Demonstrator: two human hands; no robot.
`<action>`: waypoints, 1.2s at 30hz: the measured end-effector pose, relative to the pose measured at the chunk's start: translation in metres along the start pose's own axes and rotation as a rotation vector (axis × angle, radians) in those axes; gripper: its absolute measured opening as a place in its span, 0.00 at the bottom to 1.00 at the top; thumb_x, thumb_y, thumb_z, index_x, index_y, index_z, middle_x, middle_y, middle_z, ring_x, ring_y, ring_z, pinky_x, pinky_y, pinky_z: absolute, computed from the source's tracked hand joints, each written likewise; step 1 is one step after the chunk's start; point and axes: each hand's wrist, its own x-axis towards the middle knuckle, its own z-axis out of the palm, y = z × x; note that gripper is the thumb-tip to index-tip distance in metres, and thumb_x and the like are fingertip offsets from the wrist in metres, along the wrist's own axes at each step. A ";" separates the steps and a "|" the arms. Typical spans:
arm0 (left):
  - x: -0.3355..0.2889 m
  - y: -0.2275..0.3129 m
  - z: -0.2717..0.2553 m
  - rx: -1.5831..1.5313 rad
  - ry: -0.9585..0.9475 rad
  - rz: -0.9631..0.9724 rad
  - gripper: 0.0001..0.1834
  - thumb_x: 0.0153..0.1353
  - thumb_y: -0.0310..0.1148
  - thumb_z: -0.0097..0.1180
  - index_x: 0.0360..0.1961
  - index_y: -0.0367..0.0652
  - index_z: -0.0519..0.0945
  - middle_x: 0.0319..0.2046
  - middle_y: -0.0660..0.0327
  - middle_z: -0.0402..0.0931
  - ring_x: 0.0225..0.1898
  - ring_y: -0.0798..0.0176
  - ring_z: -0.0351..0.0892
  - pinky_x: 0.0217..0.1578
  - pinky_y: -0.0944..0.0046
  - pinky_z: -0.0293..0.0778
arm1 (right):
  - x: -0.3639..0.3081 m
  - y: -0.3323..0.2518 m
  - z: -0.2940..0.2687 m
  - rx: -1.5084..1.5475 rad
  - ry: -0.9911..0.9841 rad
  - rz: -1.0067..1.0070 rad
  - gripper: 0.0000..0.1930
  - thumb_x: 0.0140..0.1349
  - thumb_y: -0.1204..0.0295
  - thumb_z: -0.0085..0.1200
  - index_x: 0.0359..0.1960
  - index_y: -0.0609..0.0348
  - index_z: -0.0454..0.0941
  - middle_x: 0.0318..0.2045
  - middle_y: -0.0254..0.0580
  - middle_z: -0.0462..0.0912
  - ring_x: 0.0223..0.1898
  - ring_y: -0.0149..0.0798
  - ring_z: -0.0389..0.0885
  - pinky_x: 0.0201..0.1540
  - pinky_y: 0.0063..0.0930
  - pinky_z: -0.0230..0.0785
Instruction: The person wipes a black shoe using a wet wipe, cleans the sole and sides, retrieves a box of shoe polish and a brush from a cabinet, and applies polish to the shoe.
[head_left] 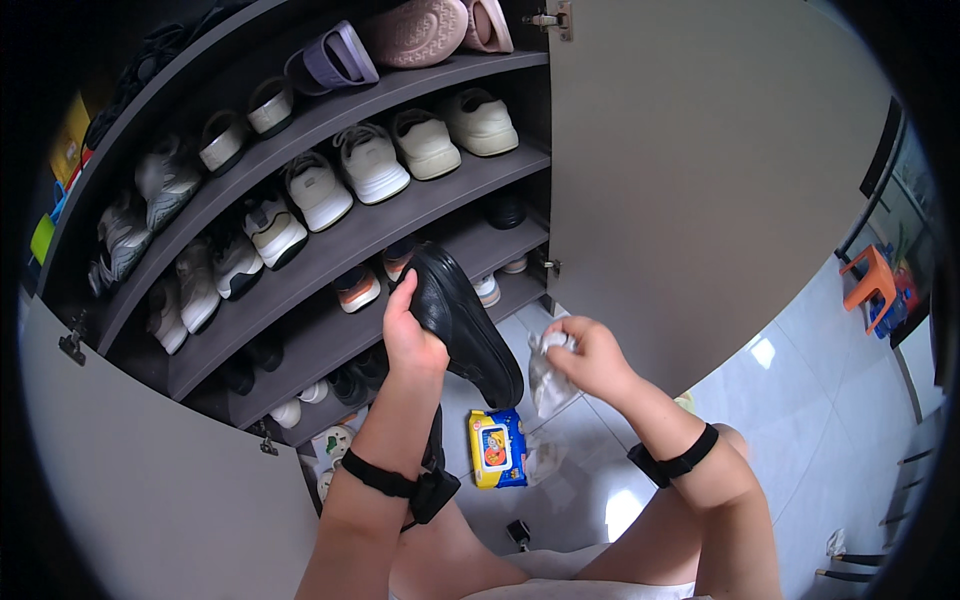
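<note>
My left hand [415, 340] grips a black leather shoe [465, 335], which is tilted with its side and sole edge turned toward the right. A crumpled white wipe [550, 375] hangs from the pinched fingers of my right hand [590, 355], just right of the shoe and apart from it. On the floor below lies a yellow and blue pack of wet wipes [498, 448], with a used-looking wipe [543, 460] beside it. Part of another black item [434, 445] shows behind my left forearm; its kind is mostly hidden.
An open shoe cabinet [400, 215] stands ahead, its shelves holding several pale sneakers [370, 165], pink slippers [420, 32] and a purple slide [335, 60]. Its doors swing out at the right [690, 200] and lower left [150, 470]. An orange stool [868, 285] stands far right.
</note>
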 end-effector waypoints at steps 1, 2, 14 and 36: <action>-0.003 -0.002 0.000 0.008 -0.019 -0.043 0.12 0.62 0.32 0.50 0.43 0.36 0.76 0.41 0.53 0.79 0.43 0.54 0.79 0.47 0.55 0.74 | 0.005 -0.006 -0.003 0.105 -0.008 0.088 0.12 0.50 0.70 0.55 0.35 0.62 0.78 0.28 0.46 0.80 0.28 0.33 0.79 0.34 0.25 0.70; -0.007 -0.004 0.002 0.005 -0.022 -0.046 0.12 0.62 0.32 0.50 0.43 0.36 0.76 0.41 0.53 0.79 0.43 0.54 0.79 0.47 0.55 0.74 | 0.009 -0.007 -0.003 0.101 -0.005 0.089 0.12 0.50 0.70 0.55 0.35 0.62 0.78 0.28 0.46 0.80 0.28 0.33 0.79 0.34 0.25 0.70; -0.011 -0.028 -0.002 0.060 -0.172 -0.197 0.16 0.63 0.36 0.47 0.44 0.34 0.76 0.40 0.52 0.79 0.42 0.54 0.80 0.47 0.55 0.74 | 0.014 -0.023 0.003 0.546 -0.010 -0.006 0.14 0.54 0.77 0.60 0.43 0.62 0.77 0.31 0.33 0.81 0.31 0.22 0.76 0.34 0.18 0.70; 0.026 -0.015 -0.016 -0.056 0.073 0.022 0.15 0.65 0.33 0.42 0.46 0.34 0.73 0.46 0.53 0.76 0.49 0.53 0.75 0.54 0.53 0.69 | 0.012 0.027 -0.024 0.156 0.009 0.300 0.16 0.49 0.70 0.60 0.38 0.66 0.78 0.26 0.42 0.82 0.26 0.32 0.80 0.33 0.26 0.73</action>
